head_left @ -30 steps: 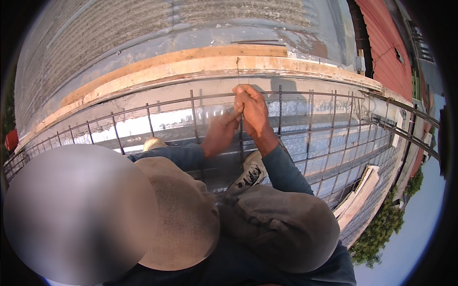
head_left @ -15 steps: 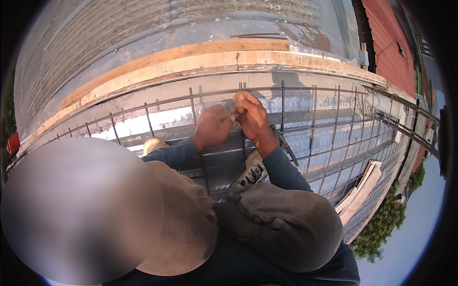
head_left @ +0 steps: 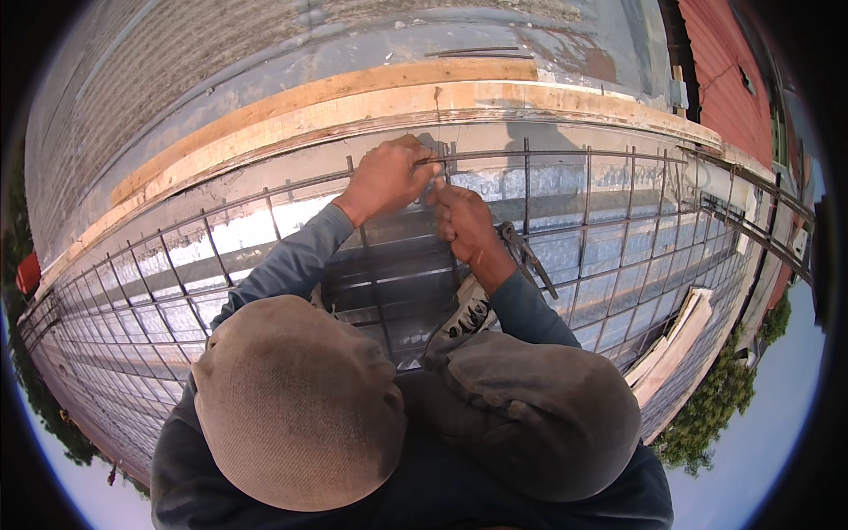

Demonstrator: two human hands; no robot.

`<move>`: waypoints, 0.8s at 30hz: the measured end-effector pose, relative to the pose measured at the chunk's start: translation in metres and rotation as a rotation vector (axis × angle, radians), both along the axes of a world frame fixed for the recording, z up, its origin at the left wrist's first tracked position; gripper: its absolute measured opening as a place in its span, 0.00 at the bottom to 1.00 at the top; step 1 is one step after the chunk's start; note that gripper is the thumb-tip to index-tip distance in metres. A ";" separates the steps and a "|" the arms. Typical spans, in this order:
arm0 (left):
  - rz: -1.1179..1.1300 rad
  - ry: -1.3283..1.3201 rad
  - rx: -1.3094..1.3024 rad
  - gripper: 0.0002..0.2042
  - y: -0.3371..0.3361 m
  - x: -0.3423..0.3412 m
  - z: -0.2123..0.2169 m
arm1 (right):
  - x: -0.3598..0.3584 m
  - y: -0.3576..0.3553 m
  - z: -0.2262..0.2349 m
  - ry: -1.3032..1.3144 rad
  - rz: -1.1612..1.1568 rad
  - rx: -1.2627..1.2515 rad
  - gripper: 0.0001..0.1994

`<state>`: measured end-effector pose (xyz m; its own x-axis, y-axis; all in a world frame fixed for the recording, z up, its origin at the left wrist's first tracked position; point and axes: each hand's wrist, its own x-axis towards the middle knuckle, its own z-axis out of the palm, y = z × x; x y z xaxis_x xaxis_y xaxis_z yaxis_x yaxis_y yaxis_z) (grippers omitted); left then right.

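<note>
My left hand (head_left: pixel 389 181) is closed at the top bar of the rebar mesh (head_left: pixel 495 154), its fingertips beside a bar crossing. Just below that crossing, my right hand (head_left: pixel 466 223) pinches with thumb and forefinger, its other fingers curled. Whatever lies between the fingertips of either hand is too small to make out. A pair of pincers (head_left: pixel 530 258) with dark handles sits beside my right wrist, next to a laced boot (head_left: pixel 468 320). My bent knees in brown trousers (head_left: pixel 300 402) fill the lower middle.
Corrugated metal decking (head_left: pixel 609 256) lies under the mesh. A timber board (head_left: pixel 353 110) runs along the far edge, with loose rods (head_left: pixel 477 53) beyond it. A broken plank (head_left: pixel 676 340) rests on the mesh at right. Thicker bars (head_left: pixel 760 231) stick out at far right.
My left hand has moved up and away from the right hand's fingers to the top bar. My right hand has lowered slightly and still pinches.
</note>
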<state>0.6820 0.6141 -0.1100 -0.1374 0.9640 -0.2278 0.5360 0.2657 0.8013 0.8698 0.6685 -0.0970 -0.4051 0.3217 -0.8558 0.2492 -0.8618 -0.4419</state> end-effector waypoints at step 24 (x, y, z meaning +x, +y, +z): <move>0.051 0.046 -0.228 0.23 0.015 0.008 0.012 | 0.027 0.027 -0.007 -0.025 0.131 -0.084 0.20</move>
<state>0.6901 0.6294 -0.0978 -0.2003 0.8798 -0.4311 0.5520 0.4649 0.6922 0.8971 0.6951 -0.1038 -0.4171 0.1943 -0.8878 0.3716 -0.8550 -0.3617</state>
